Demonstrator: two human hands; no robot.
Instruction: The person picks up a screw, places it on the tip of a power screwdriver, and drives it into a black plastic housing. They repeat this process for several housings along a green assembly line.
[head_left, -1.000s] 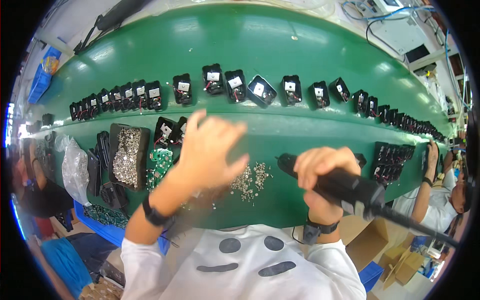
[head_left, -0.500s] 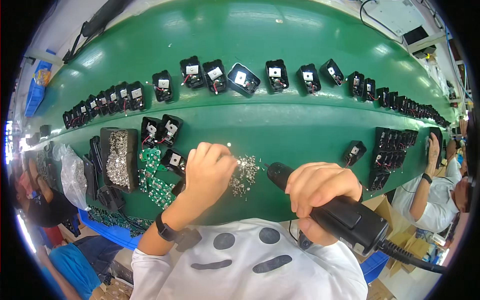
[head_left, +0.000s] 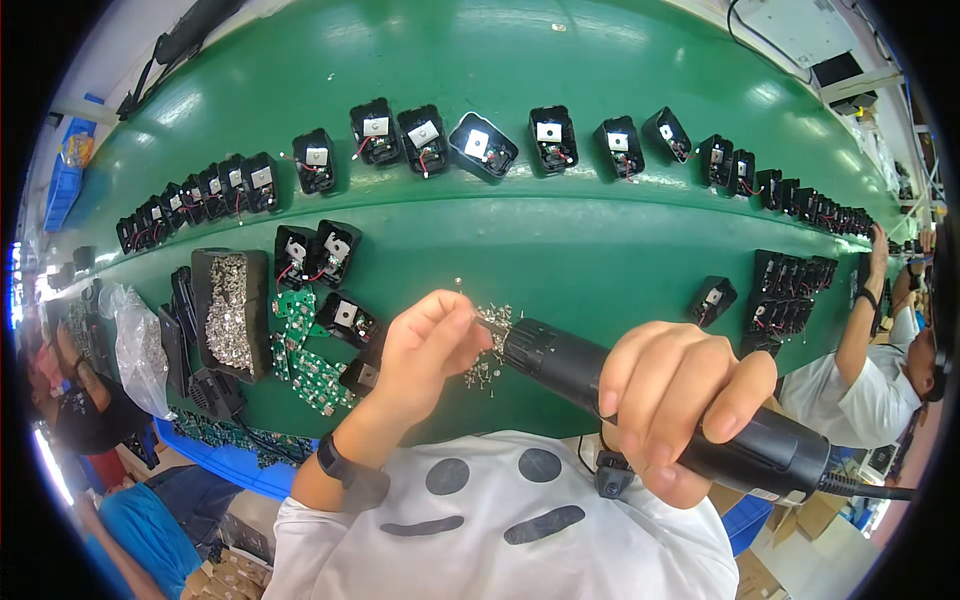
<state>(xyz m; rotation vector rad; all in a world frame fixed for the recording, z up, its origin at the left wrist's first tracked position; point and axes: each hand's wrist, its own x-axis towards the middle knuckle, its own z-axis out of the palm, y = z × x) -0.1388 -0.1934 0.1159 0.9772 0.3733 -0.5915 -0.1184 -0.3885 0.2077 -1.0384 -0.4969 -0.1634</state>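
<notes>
My right hand point(head_left: 685, 400) is wrapped round a black corded electric screwdriver point(head_left: 560, 365), which lies nearly level and points left. Its bit reaches the fingertips of my left hand point(head_left: 430, 345). Thumb and forefinger there are pinched together; whatever they hold is too small to make out. Beneath and beside the bit, loose screws point(head_left: 483, 376) lie in a small heap on the green table, partly hidden by hand and tool. One single screw point(head_left: 459, 283) shows just beyond my left fingertips.
Left of my hand are black housings point(head_left: 347, 317), green circuit boards point(head_left: 312, 365) and a black tray of screws point(head_left: 262, 300). More housings point(head_left: 553, 140) line the table's far part. Stacked housings point(head_left: 785, 295) stand at right, near a co-worker's arm point(head_left: 865, 310).
The screwdriver has moved left and its bit now meets my left fingertips. My left hand has turned slightly, its fingers pinched. At right, the co-worker's arm has reached farther forward.
</notes>
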